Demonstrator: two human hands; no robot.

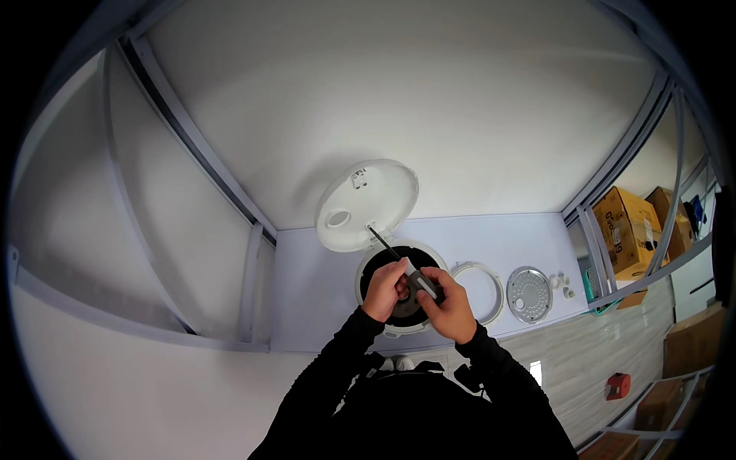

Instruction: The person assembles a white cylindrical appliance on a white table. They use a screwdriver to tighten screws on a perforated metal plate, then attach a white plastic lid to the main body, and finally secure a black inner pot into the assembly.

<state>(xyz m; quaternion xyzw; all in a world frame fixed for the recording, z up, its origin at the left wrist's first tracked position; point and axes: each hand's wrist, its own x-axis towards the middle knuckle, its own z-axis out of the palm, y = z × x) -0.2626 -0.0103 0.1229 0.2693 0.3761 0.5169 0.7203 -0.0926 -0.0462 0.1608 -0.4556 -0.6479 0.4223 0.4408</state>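
A rice cooker with a dark inside stands on the white table, its white lid (358, 201) tipped up at the back. My right hand (452, 308) is closed round the grey handle of a screwdriver (422, 282). The long dark shaft slants up and left, and its tip meets the inner face of the lid near the hinge. My left hand (386, 291) has its fingers curled beside the front of the handle, where the shaft begins; whether they pinch it or something small is hidden. Both hands are over the cooker body (441, 263).
Right of the cooker lie a white ring (501, 292), a round perforated metal plate (542, 294) and a few small pale pieces (566, 292). Grey frame posts bound the table. Cardboard boxes (633, 234) and a red object (618, 386) are off to the right.
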